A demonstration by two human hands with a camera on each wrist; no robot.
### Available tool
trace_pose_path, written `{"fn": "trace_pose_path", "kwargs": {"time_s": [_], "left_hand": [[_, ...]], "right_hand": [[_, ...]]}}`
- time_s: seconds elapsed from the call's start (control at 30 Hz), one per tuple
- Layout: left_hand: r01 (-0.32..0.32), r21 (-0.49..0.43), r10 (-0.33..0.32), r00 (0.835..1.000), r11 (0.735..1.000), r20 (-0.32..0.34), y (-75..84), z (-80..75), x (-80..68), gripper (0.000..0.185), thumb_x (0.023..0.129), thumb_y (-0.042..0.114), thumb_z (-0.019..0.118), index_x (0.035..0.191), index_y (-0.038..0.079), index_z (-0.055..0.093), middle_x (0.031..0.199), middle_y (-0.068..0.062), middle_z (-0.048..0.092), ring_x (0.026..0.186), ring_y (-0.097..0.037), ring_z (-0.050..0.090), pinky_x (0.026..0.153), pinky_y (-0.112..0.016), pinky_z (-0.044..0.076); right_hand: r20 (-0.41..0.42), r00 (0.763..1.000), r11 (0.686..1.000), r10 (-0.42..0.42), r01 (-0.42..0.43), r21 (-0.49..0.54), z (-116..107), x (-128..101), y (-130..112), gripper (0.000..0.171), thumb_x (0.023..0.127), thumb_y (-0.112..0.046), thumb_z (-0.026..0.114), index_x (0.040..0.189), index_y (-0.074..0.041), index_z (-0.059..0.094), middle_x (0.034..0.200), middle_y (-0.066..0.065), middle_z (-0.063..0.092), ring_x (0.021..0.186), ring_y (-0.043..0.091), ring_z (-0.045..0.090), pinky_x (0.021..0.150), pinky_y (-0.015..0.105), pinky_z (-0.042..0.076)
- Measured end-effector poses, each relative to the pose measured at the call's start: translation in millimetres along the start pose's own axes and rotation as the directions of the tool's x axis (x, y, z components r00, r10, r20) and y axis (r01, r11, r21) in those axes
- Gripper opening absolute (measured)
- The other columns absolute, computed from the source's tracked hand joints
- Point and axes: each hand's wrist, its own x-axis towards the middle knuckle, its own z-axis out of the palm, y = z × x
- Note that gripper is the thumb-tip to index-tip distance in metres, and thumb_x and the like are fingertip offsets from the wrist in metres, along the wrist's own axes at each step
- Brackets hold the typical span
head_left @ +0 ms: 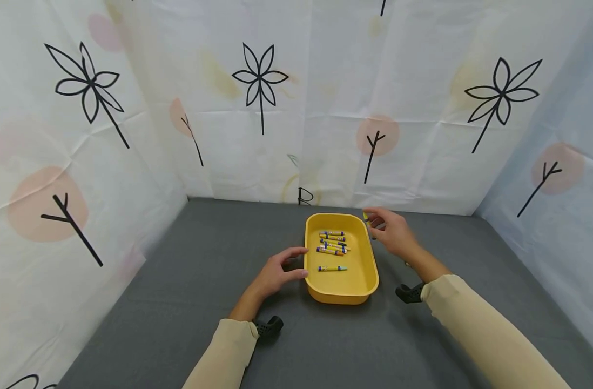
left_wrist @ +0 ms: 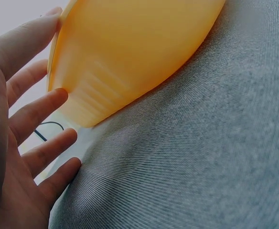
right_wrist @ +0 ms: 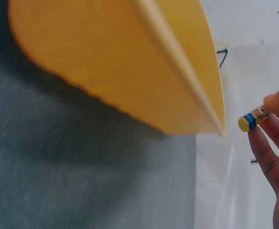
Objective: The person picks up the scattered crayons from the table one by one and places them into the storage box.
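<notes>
A yellow plastic tray (head_left: 362, 281) stands on the grey cloth, with several yellow-wrapped crayons (head_left: 332, 268) lying inside. My left hand (head_left: 273, 273) is at the tray's left side. Its thumb and fingertips touch the rim and outer wall, the other fingers spread, as the left wrist view shows. Past the tray's right rim, my right hand (head_left: 391, 232) is raised and pinches one crayon (right_wrist: 255, 118) between thumb and fingers. That crayon has a yellow end and a blue band; part of it is hidden by the fingers.
Dark grey cloth (head_left: 218, 237) covers the table. White printed sheets (head_left: 325, 156) with flowers and trees hang behind the table and along both sides. Black wrist straps (head_left: 409, 293) sit at the sleeve cuffs.
</notes>
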Motion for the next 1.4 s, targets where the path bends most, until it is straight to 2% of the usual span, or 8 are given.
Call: {"fn": "trace_pose_path", "kwargs": {"time_s": [0.17, 0.3, 0.5, 0.7, 0.9, 1.07, 1.23, 1.4], "left_hand": [[0.005, -0.005, -0.005, 1.0, 1.0, -0.03, -28.7, 6.8, 10.1, 0.053, 0.088, 0.02, 0.073, 0.138, 0.016, 0.054, 0.143, -0.006, 0.049, 0.132, -0.03, 0.043, 0.109, -0.052, 0.032], [-0.011, 0.001, 0.011, 0.999, 1.0, -0.037, -35.9, 7.8, 12.2, 0.052, 0.087, 0.024, 0.075, 0.136, 0.022, 0.056, 0.141, 0.0, 0.051, 0.13, -0.025, 0.045, 0.108, -0.049, 0.034], [-0.019, 0.008, 0.019, 0.999, 1.0, -0.031, -34.7, 7.4, 11.5, 0.05, 0.088, 0.025, 0.074, 0.135, 0.025, 0.057, 0.14, 0.003, 0.052, 0.13, -0.021, 0.045, 0.108, -0.047, 0.035], [-0.03, 0.003, 0.03, 0.999, 1.0, -0.021, -32.8, 7.5, 12.4, 0.05, 0.088, 0.022, 0.073, 0.136, 0.023, 0.056, 0.14, 0.002, 0.052, 0.13, -0.021, 0.045, 0.108, -0.047, 0.034], [-0.031, -0.004, 0.031, 0.999, 1.0, -0.014, -32.1, 7.3, 12.3, 0.052, 0.089, 0.016, 0.071, 0.138, 0.015, 0.054, 0.142, -0.004, 0.05, 0.132, -0.026, 0.043, 0.109, -0.051, 0.031], [-0.029, -0.005, 0.029, 0.999, 1.0, 0.013, -11.7, 2.3, 5.3, 0.053, 0.091, 0.017, 0.07, 0.139, 0.006, 0.052, 0.143, -0.012, 0.049, 0.132, -0.032, 0.042, 0.109, -0.054, 0.031], [-0.045, -0.011, 0.045, 0.999, 0.999, 0.02, 7.2, -2.9, -0.9, 0.052, 0.091, 0.019, 0.07, 0.137, 0.002, 0.053, 0.14, -0.014, 0.051, 0.13, -0.033, 0.044, 0.107, -0.054, 0.033], [-0.035, -0.006, 0.035, 0.999, 0.999, 0.021, 10.4, -3.1, -1.8, 0.052, 0.091, 0.017, 0.069, 0.138, 0.002, 0.052, 0.141, -0.014, 0.05, 0.132, -0.034, 0.043, 0.108, -0.054, 0.031]], "right_hand": [[0.129, 0.992, 0.999, 0.01, -0.005, -0.034, 8, 15, -14, 0.045, 0.091, 0.002, 0.064, 0.134, -0.006, 0.055, 0.114, 0.017, 0.062, 0.098, 0.032, 0.061, 0.079, 0.045, 0.054], [0.26, 0.966, 1.0, 0.013, -0.007, -0.026, 14, 23, -20, 0.044, 0.09, 0.001, 0.065, 0.133, -0.006, 0.057, 0.113, 0.014, 0.063, 0.098, 0.029, 0.06, 0.079, 0.043, 0.054], [0.416, 0.91, 1.0, 0.009, -0.012, 0.004, 21, 32, -24, 0.044, 0.089, 0.004, 0.064, 0.132, -0.005, 0.058, 0.111, 0.014, 0.064, 0.099, 0.028, 0.06, 0.078, 0.039, 0.055], [0.51, 0.86, 0.999, 0.011, -0.03, 0.029, 28, 38, -30, 0.046, 0.087, 0.006, 0.062, 0.131, -0.006, 0.059, 0.112, 0.014, 0.063, 0.099, 0.029, 0.061, 0.082, 0.039, 0.054], [0.578, 0.816, 0.996, -0.011, -0.041, 0.077, 37, 43, -33, 0.046, 0.086, 0.011, 0.061, 0.13, -0.002, 0.059, 0.112, 0.017, 0.062, 0.093, 0.026, 0.062, 0.074, 0.033, 0.056], [0.611, 0.791, 0.994, -0.009, -0.059, 0.09, 42, 42, -34, 0.048, 0.085, 0.014, 0.06, 0.13, 0.0, 0.058, 0.11, 0.017, 0.063, 0.093, 0.027, 0.063, 0.072, 0.034, 0.057], [0.624, 0.781, 0.992, -0.016, -0.064, 0.105, 43, 41, -34, 0.049, 0.086, 0.015, 0.061, 0.132, 0.002, 0.056, 0.11, 0.019, 0.063, 0.1, 0.036, 0.062, 0.081, 0.04, 0.055], [0.561, 0.828, 0.994, -0.012, -0.049, 0.093, 36, 39, -31, 0.044, 0.088, 0.01, 0.061, 0.131, 0.0, 0.058, 0.112, 0.018, 0.064, 0.104, 0.036, 0.061, 0.086, 0.042, 0.053]]}}
